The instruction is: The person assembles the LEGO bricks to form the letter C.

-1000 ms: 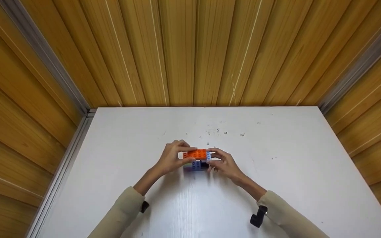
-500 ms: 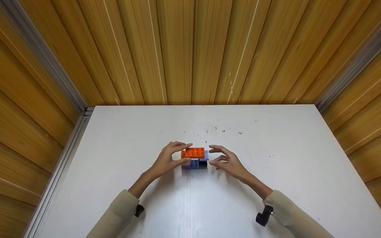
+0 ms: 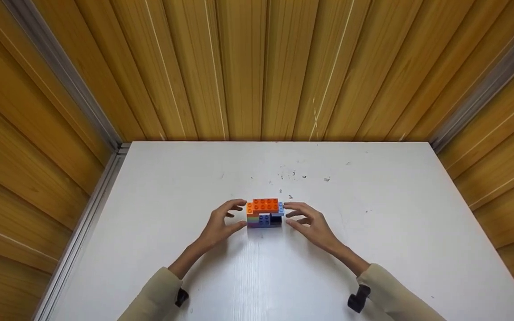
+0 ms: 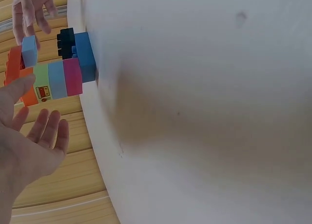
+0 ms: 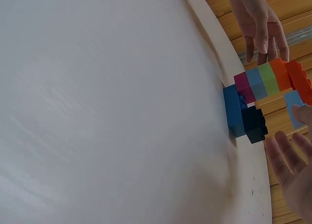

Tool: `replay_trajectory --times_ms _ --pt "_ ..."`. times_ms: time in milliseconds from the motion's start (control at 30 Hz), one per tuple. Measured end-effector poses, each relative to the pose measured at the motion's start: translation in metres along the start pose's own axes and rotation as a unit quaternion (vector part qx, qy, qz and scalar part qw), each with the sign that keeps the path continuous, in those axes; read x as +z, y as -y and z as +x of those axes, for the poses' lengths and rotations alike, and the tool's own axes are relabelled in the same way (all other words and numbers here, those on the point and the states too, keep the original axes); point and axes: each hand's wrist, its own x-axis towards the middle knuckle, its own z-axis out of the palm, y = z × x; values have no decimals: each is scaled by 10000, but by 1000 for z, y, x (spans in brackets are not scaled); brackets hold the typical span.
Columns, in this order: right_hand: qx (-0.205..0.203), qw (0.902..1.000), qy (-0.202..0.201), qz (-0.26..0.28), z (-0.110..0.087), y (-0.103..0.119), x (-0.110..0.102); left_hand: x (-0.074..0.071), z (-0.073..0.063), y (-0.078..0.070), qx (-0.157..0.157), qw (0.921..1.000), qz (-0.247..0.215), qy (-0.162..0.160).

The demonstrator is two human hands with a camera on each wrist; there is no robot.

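A stack of toy building bricks stands on the white table, with a long red-orange brick [image 3: 266, 204] on top. Below its left end come an orange brick [image 4: 28, 94], a green brick [image 4: 42, 82] with a printed picture, a light blue brick and a magenta brick [image 4: 73, 76]. A blue brick [image 5: 234, 112] forms the base and carries a dark navy brick [image 5: 253, 124]. Under the top brick's right end sits a pale blue brick [image 3: 281, 208]. My left hand [image 3: 220, 225] is spread beside the left side, holding nothing. At the right side my right hand [image 3: 314, 226] has loosely bent, parted fingers and grips nothing.
The white table [image 3: 172, 178] reaches back to a wood-panelled wall [image 3: 239, 67]. Dark marks [image 3: 293, 174] spot its surface behind the bricks. Metal rails run along the wall corners. Black devices [image 3: 358, 298] sit at both sleeves.
My left hand has let go of the top bricks and drawn back to the left. My right hand has released the right end and moved slightly away. The stack stays standing.
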Motion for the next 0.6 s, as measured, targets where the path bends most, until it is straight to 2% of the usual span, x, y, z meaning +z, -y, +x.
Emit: replay_trajectory --times_ms 67,300,600 --pt "-19 10000 -48 10 0 -1 2 4 2 1 -55 10000 -51 -20" --pt "-101 9998 -43 145 6 -26 5 10 12 4 -248 9996 -69 -62" --pt "22 10000 17 50 2 -36 3 15 16 2 -650 9961 -564 213"
